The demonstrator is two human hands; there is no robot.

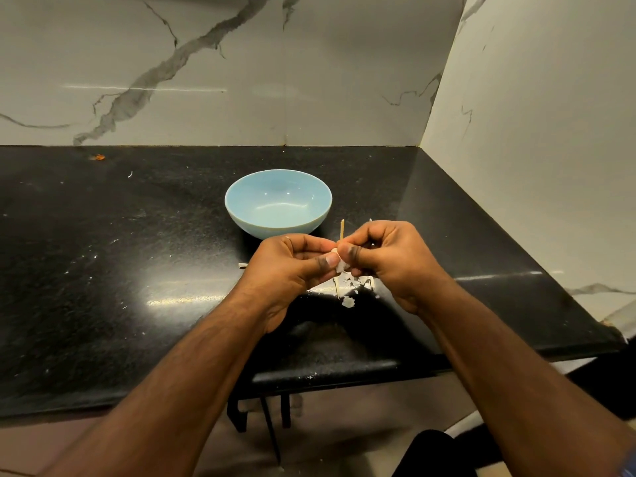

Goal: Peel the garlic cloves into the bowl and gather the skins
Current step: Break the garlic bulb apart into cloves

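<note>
Where a speckled black stone counter [103,270] meets veined marble walls [206,63], left hand [292,266] and right hand [385,259] both pinch a small pale garlic clove [339,261], its axis hidden, near the pale blue bowl [278,203].

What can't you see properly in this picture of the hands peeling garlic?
- Garlic clove: head view, mostly covered by the thumbs of the left hand and right hand.
- Thin stick: lower part behind the fingers.
- Skins: too small to count.

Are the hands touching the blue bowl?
Apart. The head view shows both hands, left and right, held nearer the camera than the bowl, pinching a garlic clove, with black counter visible between.
</note>
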